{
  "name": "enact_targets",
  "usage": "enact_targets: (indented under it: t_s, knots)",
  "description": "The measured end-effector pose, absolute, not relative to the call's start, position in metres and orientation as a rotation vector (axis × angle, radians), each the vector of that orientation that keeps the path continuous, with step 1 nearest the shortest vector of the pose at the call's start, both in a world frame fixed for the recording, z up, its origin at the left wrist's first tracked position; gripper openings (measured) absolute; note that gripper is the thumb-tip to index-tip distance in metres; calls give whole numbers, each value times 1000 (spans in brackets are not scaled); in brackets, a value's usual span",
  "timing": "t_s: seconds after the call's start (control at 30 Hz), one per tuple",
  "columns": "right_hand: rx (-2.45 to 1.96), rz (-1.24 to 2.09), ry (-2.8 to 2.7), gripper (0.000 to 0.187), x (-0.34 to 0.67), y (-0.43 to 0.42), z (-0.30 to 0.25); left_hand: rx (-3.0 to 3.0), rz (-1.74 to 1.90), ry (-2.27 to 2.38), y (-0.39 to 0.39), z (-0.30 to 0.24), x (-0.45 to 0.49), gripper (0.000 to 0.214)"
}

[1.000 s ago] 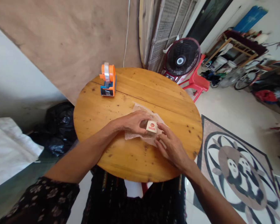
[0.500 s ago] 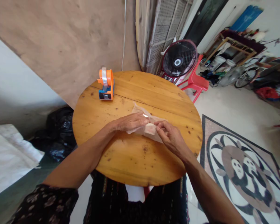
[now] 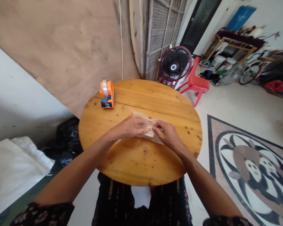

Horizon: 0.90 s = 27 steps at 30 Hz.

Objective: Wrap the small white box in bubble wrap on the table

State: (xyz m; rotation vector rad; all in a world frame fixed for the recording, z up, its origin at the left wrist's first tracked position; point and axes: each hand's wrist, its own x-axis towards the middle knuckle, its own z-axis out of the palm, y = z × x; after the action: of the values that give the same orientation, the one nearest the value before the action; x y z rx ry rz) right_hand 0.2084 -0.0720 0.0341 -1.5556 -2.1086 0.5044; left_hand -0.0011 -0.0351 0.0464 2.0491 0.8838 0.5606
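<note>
The small, pale, squat box with a faint red print [image 3: 149, 131] lay on the round, varnished yellow-brown wooden table [image 3: 141, 163], directly between your two bare hands, and that placing was what mattered most. It was to the right of your left hand [image 3: 135, 127] and to the left of your right hand [image 3: 165, 131], so close to both sets of fingertips that neither hand was clearly the nearer. The thin, whitish, see-through wrapping sheet [image 3: 159, 139] spread out around the box and, by the hazy look of the print, seemed to cover its top; its longer run went roughly from side to side, slanting a little toward you on the right. The box looked nearly square, too covered for you to make out a long axis. Your left fingers curved low over the sheet, while your right thumb and forefinger came together at the box's right edge; whether either hand actually pinched the sheet could not be told.
</note>
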Motion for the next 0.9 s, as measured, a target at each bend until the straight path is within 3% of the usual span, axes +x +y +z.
enact_targets:
  t_s: [0.37,0.8,0.9]
  knots:
    - [-1515,588,-2139,10,214,-57,30,1626,880,1254,-47,7,21,20]
    - [-1403,626,-2101,10,216,-55,14,1545,877,1320,-44,4,29,15]
    - [-1340,489,-2139,16,217,-55,9,1529,862,1325,-44,5,29,18]
